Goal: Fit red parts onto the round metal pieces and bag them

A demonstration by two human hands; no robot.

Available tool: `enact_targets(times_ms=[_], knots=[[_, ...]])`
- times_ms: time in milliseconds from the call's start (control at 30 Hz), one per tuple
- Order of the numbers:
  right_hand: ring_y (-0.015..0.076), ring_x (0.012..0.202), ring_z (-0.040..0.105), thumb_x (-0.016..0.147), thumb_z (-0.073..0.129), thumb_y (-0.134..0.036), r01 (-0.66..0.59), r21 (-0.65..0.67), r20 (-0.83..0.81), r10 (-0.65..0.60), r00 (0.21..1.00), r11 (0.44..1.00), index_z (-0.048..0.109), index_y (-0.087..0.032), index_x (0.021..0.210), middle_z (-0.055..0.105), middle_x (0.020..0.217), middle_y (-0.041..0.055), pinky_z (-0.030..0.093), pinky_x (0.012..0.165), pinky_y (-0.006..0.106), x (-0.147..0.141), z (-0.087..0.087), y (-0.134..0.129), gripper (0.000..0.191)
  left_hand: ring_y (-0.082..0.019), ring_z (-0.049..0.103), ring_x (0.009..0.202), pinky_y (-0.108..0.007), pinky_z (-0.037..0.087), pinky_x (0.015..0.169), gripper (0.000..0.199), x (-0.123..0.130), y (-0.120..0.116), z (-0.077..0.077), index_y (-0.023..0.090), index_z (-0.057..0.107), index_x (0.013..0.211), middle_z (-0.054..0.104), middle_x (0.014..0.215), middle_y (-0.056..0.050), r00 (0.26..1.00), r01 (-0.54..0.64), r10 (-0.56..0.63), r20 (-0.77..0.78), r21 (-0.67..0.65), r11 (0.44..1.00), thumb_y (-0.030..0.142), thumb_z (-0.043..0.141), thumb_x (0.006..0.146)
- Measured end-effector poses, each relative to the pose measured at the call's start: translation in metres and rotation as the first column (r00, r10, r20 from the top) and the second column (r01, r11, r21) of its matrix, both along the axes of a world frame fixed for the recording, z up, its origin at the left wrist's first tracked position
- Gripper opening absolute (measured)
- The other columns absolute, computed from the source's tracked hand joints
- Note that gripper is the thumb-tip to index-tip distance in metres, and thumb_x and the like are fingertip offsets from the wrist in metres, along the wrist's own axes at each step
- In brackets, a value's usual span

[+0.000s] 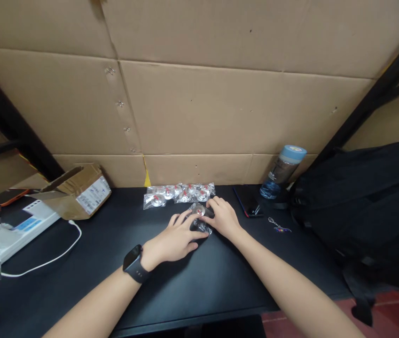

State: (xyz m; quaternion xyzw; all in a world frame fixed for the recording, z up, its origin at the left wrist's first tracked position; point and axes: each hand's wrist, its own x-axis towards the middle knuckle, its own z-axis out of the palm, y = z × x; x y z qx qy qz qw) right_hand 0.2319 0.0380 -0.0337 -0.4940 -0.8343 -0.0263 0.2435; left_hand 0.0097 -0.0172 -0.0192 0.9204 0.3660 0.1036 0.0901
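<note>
On the black table in front of me lies a clear plastic packet [202, 226] with a round silver piece in it that bears a red mark. My left hand [175, 238], with a dark watch on its wrist, rests over the packet's left side, fingers spread and their tips touching the plastic. At the right side, my right hand [224, 218] has its fingers curled and its thumb on the packet, gripping its edge. Just behind both hands, several similar clear packets [185, 195] lie side by side in rows. What the round pieces are cannot be made out.
A cardboard wall [199, 108] backs the table. At left are an opened cardboard box [89, 195], a white power strip [32, 230] and a white cable [53, 263]. To the right are a phone [247, 201], a keychain [281, 229], a blue-lidded bottle [280, 173] and a black backpack [361, 202].
</note>
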Motion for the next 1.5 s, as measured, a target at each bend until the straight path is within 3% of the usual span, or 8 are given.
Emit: enact_targets(times_ms=[133, 367, 533, 733, 933, 1067, 1300, 1500], knots=[[0.0241, 0.093, 0.056, 0.086, 0.074, -0.035, 0.0, -0.038, -0.044, -0.001, 0.999, 0.999, 0.058, -0.021, 0.099, 0.062, 0.103, 0.0077, 0.042, 0.081, 0.035, -0.005, 0.0, 0.001, 0.025, -0.039, 0.021, 0.147, -0.062, 0.029, 0.112, 0.046, -0.002, 0.0, 0.008, 0.049, 0.06, 0.132, 0.035, 0.155, 0.0, 1.0, 0.017, -0.017, 0.014, -0.006, 1.0, 0.026, 0.062, 0.091], [0.0169, 0.088, 0.059, 0.088, 0.068, -0.029, -0.437, -0.283, -0.382, 0.317, 0.868, 0.854, 0.053, -0.022, 0.126, 0.061, 0.109, 0.0053, 0.048, 0.08, 0.03, 0.03, 0.015, 0.002, 0.041, -0.027, 0.045, 0.123, -0.042, 0.038, 0.1, 0.026, -0.001, 0.01, 0.019, 0.027, 0.065, 0.102, 0.058, 0.123, -0.004, 0.981, -0.106, 0.105, 0.165, -0.004, 0.994, 0.014, 0.063, 0.08], [0.0163, 0.092, 0.058, 0.081, 0.065, -0.008, -0.442, -0.254, -0.365, 0.338, 0.867, 0.86, 0.059, -0.023, 0.119, 0.057, 0.117, 0.0065, 0.049, 0.084, 0.03, 0.037, 0.015, 0.001, 0.042, -0.026, 0.049, 0.114, -0.039, 0.037, 0.093, 0.027, 0.005, 0.018, 0.008, 0.025, 0.06, 0.108, 0.063, 0.116, -0.004, 0.958, -0.211, 0.195, 0.212, 0.052, 0.976, 0.024, 0.068, 0.083], [0.019, 0.098, 0.061, 0.089, 0.069, -0.023, -0.419, -0.172, -0.35, 0.342, 0.872, 0.891, 0.071, -0.022, 0.088, 0.064, 0.101, 0.0045, 0.047, 0.092, 0.033, 0.026, 0.014, 0.001, 0.003, -0.025, 0.057, 0.106, -0.042, 0.032, 0.096, 0.014, 0.007, 0.023, 0.006, 0.024, 0.069, 0.087, 0.072, 0.098, -0.002, 0.893, -0.343, 0.341, 0.293, -0.047, 0.938, 0.036, 0.062, 0.092], [0.0147, 0.069, 0.06, 0.093, 0.061, -0.033, -0.326, -0.306, -0.511, 0.134, 0.849, 0.895, 0.07, -0.018, 0.089, 0.069, 0.082, 0.0029, 0.045, 0.063, 0.025, 0.026, 0.005, 0.006, 0.018, -0.021, 0.067, 0.09, -0.037, 0.038, 0.094, 0.021, 0.0, 0.031, 0.008, 0.024, 0.068, 0.082, 0.076, 0.092, 0.001, 0.785, -0.39, 0.48, 0.391, -0.289, 0.874, 0.042, 0.06, 0.09], [0.0135, 0.063, 0.057, 0.09, 0.061, -0.031, -0.278, -0.315, -0.517, 0.081, 0.852, 0.907, 0.065, -0.018, 0.091, 0.068, 0.075, 0.0006, 0.044, 0.061, 0.024, 0.019, -0.004, 0.005, 0.014, -0.019, 0.07, 0.082, -0.034, 0.04, 0.087, 0.014, 0.004, 0.032, 0.003, 0.024, 0.059, 0.087, 0.077, 0.082, 0.004, 0.702, -0.453, 0.59, 0.399, -0.39, 0.802, 0.038, 0.059, 0.089], [0.015, 0.073, 0.059, 0.087, 0.055, -0.012, -0.313, -0.259, -0.345, 0.215, 0.914, 0.914, 0.062, -0.025, 0.124, 0.067, 0.088, 0.0009, 0.049, 0.074, 0.026, 0.015, -0.002, -0.001, 0.04, -0.023, 0.063, 0.095, -0.041, 0.032, 0.092, 0.024, 0.014, 0.023, -0.007, 0.029, 0.065, 0.107, 0.073, 0.086, 0.001, 0.818, -0.49, 0.503, 0.278, -0.122, 0.863, 0.021, 0.053, 0.089], [0.0249, 0.115, 0.052, 0.084, 0.064, -0.01, -0.278, -0.149, -0.143, 0.258, 0.955, 0.949, 0.069, -0.028, 0.124, 0.058, 0.128, 0.009, 0.044, 0.101, 0.041, 0.016, 0.001, -0.003, 0.044, -0.03, 0.052, 0.112, -0.048, 0.032, 0.095, 0.027, 0.01, 0.02, -0.004, 0.03, 0.074, 0.104, 0.065, 0.113, -0.005, 0.887, -0.42, 0.407, 0.217, 0.018, 0.907, 0.049, 0.061, 0.09]])
